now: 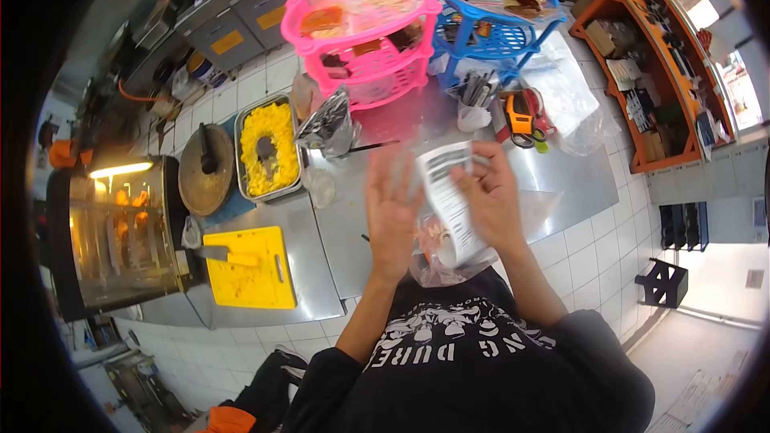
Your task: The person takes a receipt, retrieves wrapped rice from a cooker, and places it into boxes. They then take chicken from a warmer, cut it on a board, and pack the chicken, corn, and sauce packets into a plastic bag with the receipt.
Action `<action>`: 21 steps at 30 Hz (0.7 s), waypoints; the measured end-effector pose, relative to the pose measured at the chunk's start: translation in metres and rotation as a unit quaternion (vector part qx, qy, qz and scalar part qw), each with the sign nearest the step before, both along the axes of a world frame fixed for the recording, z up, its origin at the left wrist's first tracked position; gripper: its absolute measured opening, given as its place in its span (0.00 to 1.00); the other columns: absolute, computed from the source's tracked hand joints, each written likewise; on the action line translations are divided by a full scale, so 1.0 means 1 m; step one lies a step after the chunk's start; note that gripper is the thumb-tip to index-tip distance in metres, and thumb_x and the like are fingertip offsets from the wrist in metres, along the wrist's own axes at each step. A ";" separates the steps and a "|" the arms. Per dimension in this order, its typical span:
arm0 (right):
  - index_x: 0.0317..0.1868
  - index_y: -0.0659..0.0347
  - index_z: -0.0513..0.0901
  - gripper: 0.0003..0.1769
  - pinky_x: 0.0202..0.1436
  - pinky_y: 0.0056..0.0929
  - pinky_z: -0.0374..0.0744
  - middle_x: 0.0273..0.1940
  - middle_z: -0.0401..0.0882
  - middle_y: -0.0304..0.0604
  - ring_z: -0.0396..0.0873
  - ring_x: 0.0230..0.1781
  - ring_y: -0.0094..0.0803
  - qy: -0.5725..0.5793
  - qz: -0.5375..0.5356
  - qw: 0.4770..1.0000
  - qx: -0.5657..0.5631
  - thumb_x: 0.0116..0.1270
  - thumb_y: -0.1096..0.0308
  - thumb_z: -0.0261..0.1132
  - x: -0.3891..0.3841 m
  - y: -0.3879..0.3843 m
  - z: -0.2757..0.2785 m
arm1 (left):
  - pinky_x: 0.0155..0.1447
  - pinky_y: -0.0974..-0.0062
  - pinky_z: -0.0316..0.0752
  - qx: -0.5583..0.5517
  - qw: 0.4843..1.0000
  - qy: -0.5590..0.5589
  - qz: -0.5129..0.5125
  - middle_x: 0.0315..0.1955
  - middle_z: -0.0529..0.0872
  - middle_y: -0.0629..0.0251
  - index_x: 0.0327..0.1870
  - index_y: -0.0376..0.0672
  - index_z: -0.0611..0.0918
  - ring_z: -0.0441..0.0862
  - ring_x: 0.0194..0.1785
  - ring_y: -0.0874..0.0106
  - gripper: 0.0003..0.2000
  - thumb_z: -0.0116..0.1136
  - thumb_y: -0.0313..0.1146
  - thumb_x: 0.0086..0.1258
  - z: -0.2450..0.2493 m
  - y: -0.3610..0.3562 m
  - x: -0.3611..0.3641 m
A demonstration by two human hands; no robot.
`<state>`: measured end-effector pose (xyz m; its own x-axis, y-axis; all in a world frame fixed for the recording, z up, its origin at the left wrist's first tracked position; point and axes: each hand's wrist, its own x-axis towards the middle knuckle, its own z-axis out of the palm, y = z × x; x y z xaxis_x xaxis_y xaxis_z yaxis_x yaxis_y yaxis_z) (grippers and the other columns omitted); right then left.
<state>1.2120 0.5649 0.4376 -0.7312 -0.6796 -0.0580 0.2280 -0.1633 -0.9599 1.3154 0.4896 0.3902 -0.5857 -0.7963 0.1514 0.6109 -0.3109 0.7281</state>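
My right hand [493,200] pinches a long white printed receipt [446,192] by its upper right side, and the strip curls at its lower end. Beside the receipt's left edge, my left hand [391,220] is raised with its fingers stretched out, slightly blurred by motion and holding nothing. Under the receipt, a clear plastic bag [431,269] lies at the front of the steel table [341,228], against my body. Something reddish and pale shows through the bag, but its kind cannot be made out.
Behind stand a pink tiered rack [365,16] and a blue one [497,36] with packets. Orange scissors [521,122] and a cup of utensils [474,112] are right. Leftward are a tray of yellow food [271,186], a yellow cutting board [269,285] with knife, and a lit glass warmer [120,224].
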 end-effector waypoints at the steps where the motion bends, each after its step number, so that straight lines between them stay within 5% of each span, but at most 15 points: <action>1: 0.58 0.63 0.67 0.18 0.31 0.18 0.78 0.41 0.86 0.45 0.84 0.32 0.22 0.020 0.057 0.997 0.058 0.74 0.73 0.63 -0.001 0.004 -0.005 | 0.75 0.59 0.63 0.110 0.984 0.044 -0.131 0.72 0.69 0.50 0.74 0.32 0.62 0.64 0.75 0.57 0.37 0.64 0.42 0.72 -0.019 -0.005 0.008; 2: 0.56 0.62 0.68 0.17 0.32 0.24 0.79 0.42 0.86 0.46 0.85 0.33 0.27 0.099 0.053 0.992 0.062 0.73 0.73 0.65 0.001 0.001 -0.020 | 0.75 0.60 0.63 0.215 0.939 0.085 -0.256 0.71 0.69 0.50 0.75 0.33 0.61 0.66 0.75 0.58 0.36 0.61 0.45 0.75 -0.017 -0.009 0.004; 4: 0.57 0.60 0.67 0.19 0.35 0.30 0.79 0.36 0.86 0.51 0.86 0.33 0.33 0.120 0.071 0.988 0.068 0.72 0.69 0.65 -0.002 0.006 -0.027 | 0.74 0.61 0.65 0.114 0.971 -0.136 -0.162 0.67 0.74 0.52 0.73 0.39 0.63 0.71 0.71 0.60 0.29 0.47 0.50 0.81 0.011 -0.003 -0.018; 6: 0.54 0.61 0.72 0.15 0.38 0.34 0.79 0.32 0.85 0.52 0.86 0.34 0.35 0.119 0.143 0.965 0.184 0.73 0.66 0.64 -0.018 0.016 -0.014 | 0.72 0.61 0.67 0.221 0.968 -0.061 -0.099 0.62 0.78 0.52 0.70 0.43 0.66 0.75 0.68 0.60 0.24 0.45 0.49 0.82 0.017 -0.013 -0.038; 7: 0.52 0.61 0.74 0.13 0.39 0.35 0.80 0.30 0.85 0.52 0.86 0.34 0.36 0.117 0.180 0.947 0.241 0.73 0.65 0.64 -0.029 0.022 -0.011 | 0.60 0.68 0.75 0.264 0.959 -0.090 -0.054 0.43 0.83 0.64 0.61 0.48 0.71 0.82 0.49 0.70 0.17 0.45 0.48 0.83 0.029 -0.016 -0.044; 10: 0.43 0.62 0.81 0.12 0.38 0.41 0.79 0.29 0.84 0.53 0.86 0.32 0.45 0.276 0.314 0.866 0.273 0.73 0.60 0.63 -0.073 0.035 -0.024 | 0.46 0.77 0.73 0.219 0.971 0.068 -0.067 0.28 0.73 0.75 0.56 0.49 0.72 0.72 0.31 0.81 0.13 0.45 0.47 0.83 -0.010 -0.034 -0.047; 11: 0.38 0.62 0.84 0.13 0.33 0.37 0.77 0.25 0.83 0.47 0.81 0.24 0.43 0.327 0.273 0.879 0.215 0.73 0.60 0.63 -0.093 0.041 -0.031 | 0.43 0.79 0.70 0.232 0.969 0.078 -0.023 0.27 0.70 0.76 0.54 0.49 0.72 0.68 0.29 0.82 0.12 0.45 0.46 0.83 -0.011 -0.039 -0.050; 13: 0.40 0.60 0.84 0.08 0.35 0.41 0.78 0.27 0.83 0.49 0.80 0.27 0.49 0.298 0.270 0.892 0.204 0.71 0.64 0.63 -0.165 0.048 -0.060 | 0.39 0.82 0.64 0.254 0.960 0.099 0.065 0.26 0.64 0.78 0.51 0.49 0.73 0.60 0.26 0.85 0.09 0.45 0.43 0.84 -0.010 -0.044 -0.057; 15: 0.42 0.60 0.83 0.06 0.37 0.45 0.79 0.30 0.84 0.49 0.83 0.32 0.51 0.500 0.149 0.778 0.350 0.69 0.70 0.61 -0.252 0.035 -0.089 | 0.40 0.80 0.66 0.181 0.973 0.017 0.142 0.26 0.66 0.77 0.52 0.47 0.73 0.62 0.27 0.84 0.08 0.46 0.39 0.83 0.012 -0.039 -0.067; 17: 0.46 0.64 0.81 0.10 0.41 0.48 0.82 0.41 0.86 0.54 0.85 0.42 0.54 0.558 0.060 0.744 0.362 0.67 0.70 0.59 -0.320 0.005 -0.149 | 0.40 0.78 0.67 0.134 0.972 -0.077 0.179 0.27 0.67 0.75 0.52 0.45 0.73 0.65 0.27 0.82 0.07 0.48 0.37 0.82 0.024 -0.023 -0.077; 21: 0.43 0.67 0.82 0.11 0.40 0.47 0.85 0.50 0.84 0.58 0.86 0.41 0.53 0.569 0.055 0.687 0.449 0.63 0.72 0.60 -0.402 -0.067 -0.244 | 0.40 0.73 0.71 0.062 0.961 -0.210 0.170 0.27 0.70 0.70 0.52 0.41 0.74 0.68 0.29 0.77 0.09 0.54 0.35 0.79 0.026 0.010 -0.106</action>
